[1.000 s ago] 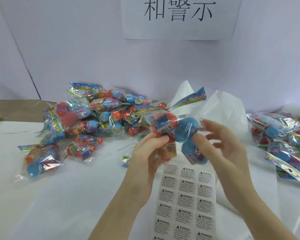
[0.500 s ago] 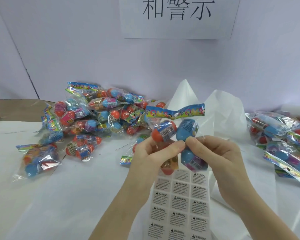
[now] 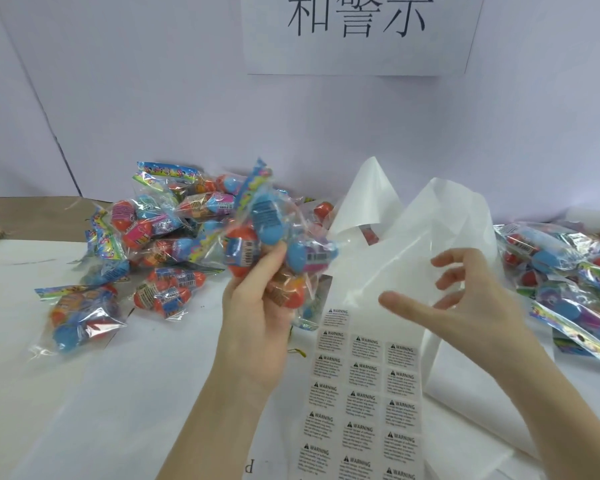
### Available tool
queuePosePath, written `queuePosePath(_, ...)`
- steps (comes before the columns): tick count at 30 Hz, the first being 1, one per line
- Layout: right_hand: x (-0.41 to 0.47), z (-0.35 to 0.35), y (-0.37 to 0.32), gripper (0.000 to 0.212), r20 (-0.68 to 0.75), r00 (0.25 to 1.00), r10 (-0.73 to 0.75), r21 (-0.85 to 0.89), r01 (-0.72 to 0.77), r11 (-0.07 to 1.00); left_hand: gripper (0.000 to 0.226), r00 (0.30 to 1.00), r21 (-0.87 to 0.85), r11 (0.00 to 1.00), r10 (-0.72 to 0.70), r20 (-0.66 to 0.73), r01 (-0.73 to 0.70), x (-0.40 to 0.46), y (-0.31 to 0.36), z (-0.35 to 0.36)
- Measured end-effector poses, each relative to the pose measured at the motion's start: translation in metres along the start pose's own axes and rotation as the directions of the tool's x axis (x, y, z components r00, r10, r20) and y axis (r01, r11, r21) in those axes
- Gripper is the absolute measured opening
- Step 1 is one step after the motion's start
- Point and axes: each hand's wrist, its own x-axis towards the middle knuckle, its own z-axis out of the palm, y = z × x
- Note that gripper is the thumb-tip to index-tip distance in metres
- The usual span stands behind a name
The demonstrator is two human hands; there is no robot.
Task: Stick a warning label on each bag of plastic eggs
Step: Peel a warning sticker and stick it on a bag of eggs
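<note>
My left hand [image 3: 257,317] grips a clear bag of plastic eggs [image 3: 267,237], orange and blue ones showing, held up and tilted toward the pile on the left. My right hand [image 3: 465,306] hovers apart from the bag, fingers spread and relaxed, holding nothing. Below both hands a sheet of warning labels [image 3: 364,396] lies flat on the white table, printed in three columns.
A pile of egg bags [image 3: 160,237] fills the back left, with one bag [image 3: 80,317] lying apart in front. A second pile of bags [image 3: 568,271] sits at the right edge. Crumpled white backing paper [image 3: 440,237] stands behind the label sheet. A sign hangs on the wall.
My right hand let go of the bag and drew back to the right, opening. My left hand swung the bag up and left toward the left pile.
</note>
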Motion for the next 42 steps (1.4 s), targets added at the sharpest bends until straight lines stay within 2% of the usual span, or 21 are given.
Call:
queuePosePath(1,0.001,-0.001,0.001,0.086,0.061,0.997,0.046,-0.054,-0.043,0.998,0.015,1.0,-0.036,0.999,-0.016,0.006,0.016,0.0,0.003,0.001)
queuePosePath(3,0.002,-0.003,0.003,0.096,0.169,0.981,0.1,-0.052,-0.092,0.994,0.017,0.998,-0.091,0.994,-0.057,0.005,0.058,0.0,0.006,-0.001)
queuePosePath(7,0.003,0.001,0.005,0.078,0.29,0.956,0.044,0.098,-0.076,0.992,0.022,0.99,-0.137,0.981,-0.139,0.007,0.138,0.001,0.005,-0.003)
queuePosePath(11,0.007,0.002,0.008,0.066,0.165,0.985,-0.04,0.3,-0.011,0.954,0.021,0.97,0.02,0.97,-0.243,-0.012,0.243,0.0,0.002,0.0)
queuePosePath(14,0.008,0.0,0.007,0.065,0.12,0.99,-0.073,0.346,0.027,0.938,0.022,0.954,0.011,0.954,-0.298,0.002,0.298,0.0,-0.001,0.0)
queuePosePath(16,0.008,0.001,0.007,0.074,0.053,0.998,-0.046,0.37,0.023,0.929,0.034,0.944,0.008,0.944,-0.329,0.029,0.328,0.0,-0.004,0.0)
queuePosePath(18,0.007,0.003,0.006,0.086,-0.058,0.997,-0.044,0.292,0.06,0.955,0.039,0.937,0.0,0.938,-0.346,0.041,0.346,0.0,-0.005,0.001)
queuePosePath(20,0.005,0.006,0.005,0.089,-0.199,0.969,-0.148,0.095,0.169,0.981,0.032,0.932,-0.011,0.933,-0.357,0.063,0.358,-0.001,-0.005,0.001)
queuePosePath(22,0.0,0.01,0.002,0.074,-0.297,0.891,-0.344,-0.169,0.305,0.937,0.029,0.924,-0.024,0.926,-0.375,0.071,0.377,0.0,-0.006,0.0)
queuePosePath(23,-0.002,0.013,0.001,0.06,-0.314,0.843,-0.436,-0.244,0.372,0.895,0.029,0.921,-0.027,0.922,-0.383,0.068,0.386,0.001,-0.006,-0.001)
queuePosePath(25,-0.005,0.019,0.0,0.031,-0.287,0.773,-0.566,-0.282,0.496,0.821,0.03,0.915,-0.033,0.916,-0.397,0.072,0.4,0.002,-0.007,-0.002)
queuePosePath(26,-0.006,0.021,0.001,0.023,-0.259,0.751,-0.608,-0.283,0.543,0.791,0.032,0.911,-0.036,0.913,-0.403,0.084,0.407,0.002,-0.007,-0.002)
queuePosePath(29,-0.007,0.028,0.003,0.014,-0.202,0.701,-0.684,-0.331,0.608,0.721,0.036,0.893,-0.047,0.9,-0.423,0.153,0.434,0.002,-0.005,-0.003)
queuePosePath(35,-0.006,0.03,0.005,0.016,-0.134,0.665,-0.734,-0.394,0.644,0.656,0.041,0.849,-0.079,0.88,-0.424,0.315,0.469,0.003,-0.004,-0.008)
queuePosePath(40,-0.004,0.029,0.008,0.013,-0.09,0.574,-0.814,-0.447,0.707,0.548,0.038,0.831,-0.075,0.872,-0.431,0.352,0.484,0.004,-0.007,-0.01)
queuePosePath(42,-0.004,0.03,0.011,0.022,-0.071,0.539,-0.839,-0.476,0.721,0.504,0.037,0.823,-0.095,0.864,-0.43,0.372,0.494,0.004,-0.008,-0.01)
